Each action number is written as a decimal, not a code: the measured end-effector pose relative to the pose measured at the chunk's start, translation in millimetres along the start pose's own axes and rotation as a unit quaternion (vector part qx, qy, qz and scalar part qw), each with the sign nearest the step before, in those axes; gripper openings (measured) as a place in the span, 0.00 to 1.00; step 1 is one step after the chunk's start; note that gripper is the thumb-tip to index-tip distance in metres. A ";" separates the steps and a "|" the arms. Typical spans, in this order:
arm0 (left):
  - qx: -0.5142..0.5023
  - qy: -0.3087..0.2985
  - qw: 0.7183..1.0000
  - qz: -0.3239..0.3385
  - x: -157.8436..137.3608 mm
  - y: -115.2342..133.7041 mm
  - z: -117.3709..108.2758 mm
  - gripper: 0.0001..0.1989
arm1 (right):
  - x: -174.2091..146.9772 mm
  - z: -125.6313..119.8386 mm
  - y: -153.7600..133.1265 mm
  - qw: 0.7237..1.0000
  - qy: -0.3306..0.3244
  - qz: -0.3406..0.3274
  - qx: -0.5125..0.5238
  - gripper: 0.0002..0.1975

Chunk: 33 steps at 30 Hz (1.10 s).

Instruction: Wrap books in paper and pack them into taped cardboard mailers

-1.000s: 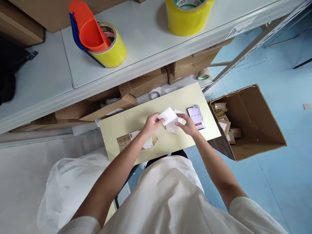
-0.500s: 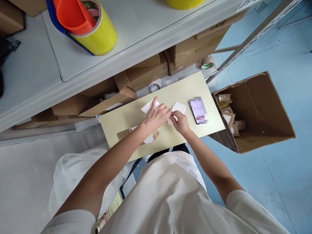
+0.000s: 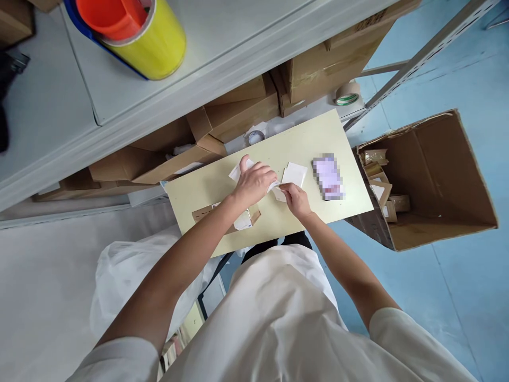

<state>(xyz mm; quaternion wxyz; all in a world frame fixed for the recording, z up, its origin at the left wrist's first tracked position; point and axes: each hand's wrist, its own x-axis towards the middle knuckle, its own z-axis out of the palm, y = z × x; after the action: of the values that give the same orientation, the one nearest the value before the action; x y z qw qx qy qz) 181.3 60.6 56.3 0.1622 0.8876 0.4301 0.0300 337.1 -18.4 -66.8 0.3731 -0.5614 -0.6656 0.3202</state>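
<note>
We see bright, soft light on the pale surface (image 3: 302, 143), and the white card (image 3: 295, 174) looks very bright. Boxes (image 3: 238, 119) under the shelf (image 3: 246, 32) look darker. Blocky squares cover the phone (image 3: 328, 176).

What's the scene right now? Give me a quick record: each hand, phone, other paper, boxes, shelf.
Left hand: palm down over white paper; its grip is hidden
Right hand: fingertips seem to pinch white paper beside the left hand
Other paper: on the table, beyond the right hand
Phone: on the table, right of the right hand; screen pixelated
Small box: on the table, partly behind the left forearm
Large box: open, by the table's right end
Shelf: yellow tape roll on top
</note>
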 end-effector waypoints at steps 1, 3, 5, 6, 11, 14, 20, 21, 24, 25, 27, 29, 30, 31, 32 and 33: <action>-0.005 0.007 1.000 -0.018 0.5 -1.1 -0.8 0.12 | -2.6 1.1 1.9 1.000 0.002 0.006 0.005 0.14; -0.012 0.020 0.999 -0.046 2.1 -4.1 -3.5 0.11 | -7.0 3.8 6.8 0.999 0.010 0.030 0.005 0.14; -0.014 0.038 0.997 -0.066 3.5 -7.2 -7.3 0.11 | -8.7 6.5 13.1 0.998 0.017 0.061 -0.004 0.15; -0.015 0.050 0.996 -0.076 3.6 -8.5 -9.5 0.11 | -8.1 7.5 16.5 0.997 0.021 0.074 -0.008 0.16; -0.018 0.134 0.979 -0.149 -4.0 -13.1 -23.1 0.13 | 5.1 5.7 34.3 0.991 0.050 0.126 -0.004 0.17; -0.036 0.189 0.964 -0.182 -13.6 -15.9 -33.0 0.13 | 11.5 0.9 42.5 0.989 0.020 0.144 -0.014 0.20; -0.204 0.244 0.926 -0.205 -46.3 -13.1 -45.0 0.09 | 14.2 -16.6 6.8 0.988 0.110 0.105 -0.032 0.33; -0.240 0.248 0.915 -0.209 -53.6 -10.0 -45.4 0.09 | 14.6 -20.6 -10.8 0.988 0.121 0.096 -0.007 0.33; -0.332 0.254 0.881 -0.222 -77.1 3.4 -46.7 0.10 | 13.7 -30.3 -76.4 0.987 0.031 0.055 0.145 0.31; -0.356 0.252 0.872 -0.223 -85.9 8.2 -47.8 0.10 | 12.0 -32.0 -98.7 0.980 -0.019 0.037 0.194 0.31; -0.398 0.237 0.858 -0.221 -106.3 16.0 -51.7 0.11 | 6.2 -32.8 -136.8 0.968 -0.073 0.027 0.240 0.30; -0.435 0.213 0.847 -0.219 -132.4 18.8 -56.2 0.14 | -1.6 -32.0 -162.0 0.965 -0.067 0.042 0.249 0.26; -0.454 0.200 0.840 -0.221 -147.6 18.2 -57.8 0.15 | -5.6 -31.5 -169.9 0.965 -0.053 0.049 0.251 0.24; -0.475 0.190 0.830 -0.223 -163.6 16.6 -58.5 0.16 | -9.5 -31.2 -175.5 0.965 -0.041 0.052 0.253 0.21; -0.501 0.184 0.815 -0.226 -179.9 14.6 -57.9 0.17 | -13.2 -31.1 -180.0 0.966 -0.033 0.049 0.253 0.19; -0.531 0.182 0.796 -0.227 -195.7 12.6 -55.9 0.17 | -16.7 -31.1 -184.4 0.968 -0.032 0.042 0.246 0.18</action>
<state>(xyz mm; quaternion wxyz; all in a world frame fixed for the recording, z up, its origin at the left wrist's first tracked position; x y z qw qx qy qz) 57.1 -83.3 130.0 0.5287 0.5175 0.5577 0.3765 271.4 -65.0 102.8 0.4650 -0.4692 -0.5537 0.5070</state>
